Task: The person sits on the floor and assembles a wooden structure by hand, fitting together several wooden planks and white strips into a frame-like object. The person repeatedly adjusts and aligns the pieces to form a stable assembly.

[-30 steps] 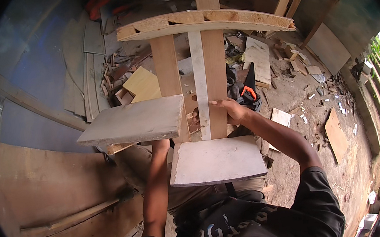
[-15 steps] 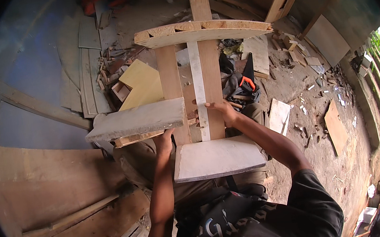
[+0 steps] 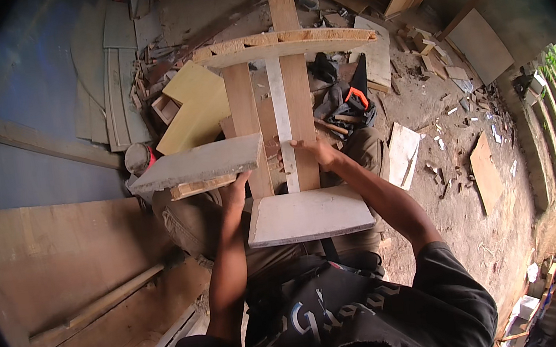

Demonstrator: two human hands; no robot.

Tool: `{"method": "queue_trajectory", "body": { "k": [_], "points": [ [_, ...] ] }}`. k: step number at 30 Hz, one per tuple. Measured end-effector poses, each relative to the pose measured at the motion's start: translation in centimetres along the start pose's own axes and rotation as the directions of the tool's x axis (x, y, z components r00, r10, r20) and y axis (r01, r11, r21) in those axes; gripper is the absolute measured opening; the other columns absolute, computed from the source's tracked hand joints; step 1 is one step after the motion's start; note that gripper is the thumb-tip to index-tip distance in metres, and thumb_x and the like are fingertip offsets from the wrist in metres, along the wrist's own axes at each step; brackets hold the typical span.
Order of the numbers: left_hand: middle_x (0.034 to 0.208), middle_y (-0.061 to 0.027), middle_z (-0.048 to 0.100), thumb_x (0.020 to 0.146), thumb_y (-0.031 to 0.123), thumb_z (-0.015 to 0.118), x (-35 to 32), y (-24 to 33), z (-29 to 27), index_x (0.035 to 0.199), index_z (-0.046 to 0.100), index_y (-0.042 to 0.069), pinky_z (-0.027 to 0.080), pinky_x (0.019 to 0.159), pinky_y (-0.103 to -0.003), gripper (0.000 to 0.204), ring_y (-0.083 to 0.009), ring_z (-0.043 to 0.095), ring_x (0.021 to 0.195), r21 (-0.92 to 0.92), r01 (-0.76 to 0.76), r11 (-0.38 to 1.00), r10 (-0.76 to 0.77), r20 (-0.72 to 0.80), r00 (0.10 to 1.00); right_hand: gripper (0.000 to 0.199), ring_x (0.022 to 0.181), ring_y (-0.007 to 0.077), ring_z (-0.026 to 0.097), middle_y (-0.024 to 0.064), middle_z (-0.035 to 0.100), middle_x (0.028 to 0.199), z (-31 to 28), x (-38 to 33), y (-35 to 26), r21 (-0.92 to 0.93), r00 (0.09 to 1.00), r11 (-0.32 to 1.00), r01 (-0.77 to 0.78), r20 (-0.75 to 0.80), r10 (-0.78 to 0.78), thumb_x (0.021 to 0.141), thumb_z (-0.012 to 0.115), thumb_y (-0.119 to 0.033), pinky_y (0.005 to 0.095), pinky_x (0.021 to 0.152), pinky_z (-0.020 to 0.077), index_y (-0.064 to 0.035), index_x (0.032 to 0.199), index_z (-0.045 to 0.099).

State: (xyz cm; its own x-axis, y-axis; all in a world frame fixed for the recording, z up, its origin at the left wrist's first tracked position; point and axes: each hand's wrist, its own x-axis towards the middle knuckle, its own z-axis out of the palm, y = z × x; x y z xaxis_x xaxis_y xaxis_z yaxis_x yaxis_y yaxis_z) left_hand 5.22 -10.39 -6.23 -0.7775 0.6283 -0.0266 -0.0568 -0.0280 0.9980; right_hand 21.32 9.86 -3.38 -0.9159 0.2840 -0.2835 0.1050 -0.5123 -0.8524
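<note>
A wooden shelf frame (image 3: 296,89) rests across my lap, with two brown uprights and a white strip (image 3: 278,105) between them. Its far crosspiece is a pale board (image 3: 287,44); a white board (image 3: 310,215) lies across the near end. Another whitish board (image 3: 201,161) juts out to the left from the left upright. My left hand (image 3: 237,190) is closed at the underside of this side board, its fingers partly hidden. My right hand (image 3: 317,152) grips the white strip, thumb on top and fingertips showing at its left edge.
A yellow board (image 3: 199,114) lies beyond the side board. An orange-handled saw (image 3: 358,94) rests by dark bags right of the frame. Wood scraps and offcuts such as a brown panel (image 3: 487,173) litter the floor. A plywood sheet (image 3: 61,260) stands at left.
The frame has shifted slightly left and toward me in the picture, both hands moving with it. Their holds look unchanged.
</note>
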Motion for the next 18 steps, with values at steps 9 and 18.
{"method": "queue_trajectory", "body": {
  "k": [9, 18],
  "points": [
    [0.106, -0.0032, 0.063, 0.083, 0.009, 0.074, 0.0, -0.1, 0.1, 0.108, 0.063, 0.001, 0.045, 0.089, -0.032, 0.028, -0.0161, 0.058, 0.098, -0.046, -0.058, 0.997, 0.061, 0.061, 0.996, 0.055, 0.104, 0.0214, 0.062, 0.012, 0.064, 0.115, -0.7, 0.1, 1.1, 0.031, 0.998, 0.998, -0.056, 0.008, 0.056, 0.089, 0.067, -0.035, 0.0371, 0.089, 0.051, 0.0017, 0.129, 0.054],
    [0.107, -0.0022, 0.066, 0.087, 0.011, 0.07, 0.2, -0.4, 0.6, 0.109, 0.067, 0.0, 0.044, 0.091, -0.029, 0.026, -0.0122, 0.058, 0.099, -0.121, 0.039, 0.992, -0.02, 0.15, 0.988, 0.05, 0.101, 0.0173, 0.06, 0.0085, 0.064, 0.114, -5.6, 1.5, 5.8, -0.339, 0.968, 0.913, 0.228, -0.023, -0.251, 0.089, 0.069, -0.033, 0.0324, 0.087, 0.048, 0.0018, 0.123, 0.058]
  ]
}}
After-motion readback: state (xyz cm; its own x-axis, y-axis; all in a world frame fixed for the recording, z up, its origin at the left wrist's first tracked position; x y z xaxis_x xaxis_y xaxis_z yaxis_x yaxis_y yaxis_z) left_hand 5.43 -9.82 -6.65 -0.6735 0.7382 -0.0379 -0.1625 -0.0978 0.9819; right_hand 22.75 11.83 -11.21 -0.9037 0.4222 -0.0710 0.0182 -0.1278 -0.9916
